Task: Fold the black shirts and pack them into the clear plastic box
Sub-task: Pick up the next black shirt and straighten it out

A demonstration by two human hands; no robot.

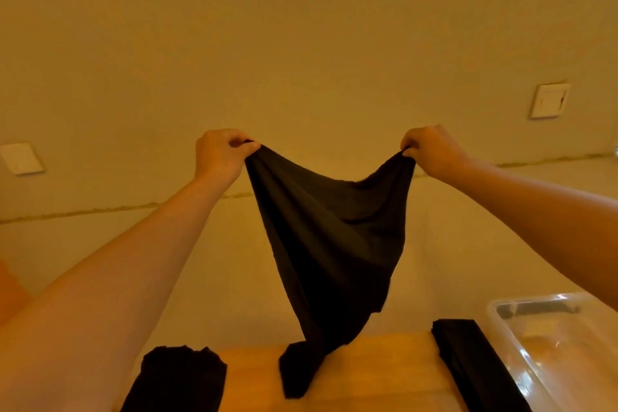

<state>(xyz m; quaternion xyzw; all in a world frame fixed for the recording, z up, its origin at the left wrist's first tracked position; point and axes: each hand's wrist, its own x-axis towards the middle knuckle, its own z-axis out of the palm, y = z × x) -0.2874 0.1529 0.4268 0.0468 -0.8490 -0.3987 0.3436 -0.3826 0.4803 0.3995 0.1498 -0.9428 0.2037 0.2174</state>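
Left hand (220, 154) and right hand (431, 150) pinch a black shirt (331, 237) aloft, its tail touching the wooden table (384, 375)

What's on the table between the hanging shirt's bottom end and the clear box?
In the head view, a folded black shirt lies between the hanging shirt and the box; otherwise bare table.

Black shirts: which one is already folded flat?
The folded shirt beside the box on the right: a neat, flat rectangle. The held shirt dangles from both hands; the left shirt lies bunched.
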